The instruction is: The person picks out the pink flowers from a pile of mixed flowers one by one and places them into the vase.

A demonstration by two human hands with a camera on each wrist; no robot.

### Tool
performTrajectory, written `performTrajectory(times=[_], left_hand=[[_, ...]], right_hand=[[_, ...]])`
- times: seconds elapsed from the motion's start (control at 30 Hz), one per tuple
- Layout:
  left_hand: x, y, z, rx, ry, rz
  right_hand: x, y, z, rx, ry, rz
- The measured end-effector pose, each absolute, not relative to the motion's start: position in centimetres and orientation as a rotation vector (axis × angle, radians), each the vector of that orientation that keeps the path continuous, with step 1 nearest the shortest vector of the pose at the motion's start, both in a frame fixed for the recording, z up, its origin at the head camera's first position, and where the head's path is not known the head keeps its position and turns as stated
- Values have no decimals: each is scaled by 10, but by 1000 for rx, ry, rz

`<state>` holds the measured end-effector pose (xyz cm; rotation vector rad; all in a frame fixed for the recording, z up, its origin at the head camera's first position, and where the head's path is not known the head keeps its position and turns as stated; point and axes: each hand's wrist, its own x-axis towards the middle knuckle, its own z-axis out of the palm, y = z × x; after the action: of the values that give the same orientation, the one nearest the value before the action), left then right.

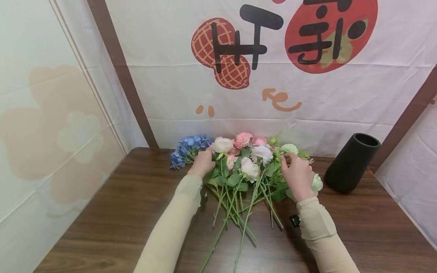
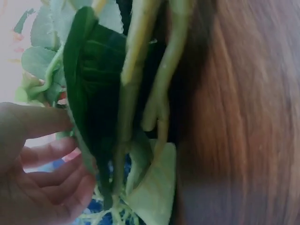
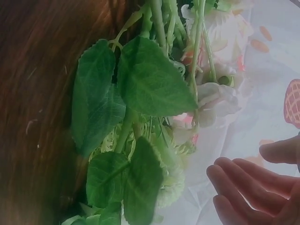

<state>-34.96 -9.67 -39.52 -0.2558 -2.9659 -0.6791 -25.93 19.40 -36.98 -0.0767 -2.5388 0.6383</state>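
Observation:
A spread of artificial flowers lies on the wooden table, with pink blooms (image 1: pixel 243 139), a cream rose (image 1: pixel 223 145), white roses (image 1: pixel 250 169) and a blue hydrangea (image 1: pixel 189 148) at the left. My left hand (image 1: pixel 202 163) is at the left side of the bunch, beside the hydrangea; in the left wrist view its loosely bent fingers (image 2: pixel 51 154) reach a dark green leaf (image 2: pixel 93 89), fingertips partly hidden. At the right side, my right hand (image 1: pixel 297 175) hovers by a pale green pompom flower (image 1: pixel 289 149). Its thumb and fingers stand apart with nothing between them in the right wrist view.
A black vase (image 1: pixel 351 163) stands on the table (image 1: pixel 112 212) at the right. Long green stems (image 1: pixel 244 235) stretch toward the near edge. A pale green bloom (image 1: pixel 316 182) lies right of the right hand. Printed cloth (image 1: pixel 164 83) hangs behind.

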Motion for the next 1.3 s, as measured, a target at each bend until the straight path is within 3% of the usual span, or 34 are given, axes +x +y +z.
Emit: performTrajectory(times=[0.23,0.63,1.3], left_hand=[[-352,-97,-398,-175,-3003,-712],[-355,-94,-391,209,-2915,-1162],[-334,-85,-343,-5,-2756,-1052]], right_hand=[[-259,194,-370,-90,-2533,635],[-260,195,-369,-95,-2537,649],[-258,195,-366,-103,-2567,695]])
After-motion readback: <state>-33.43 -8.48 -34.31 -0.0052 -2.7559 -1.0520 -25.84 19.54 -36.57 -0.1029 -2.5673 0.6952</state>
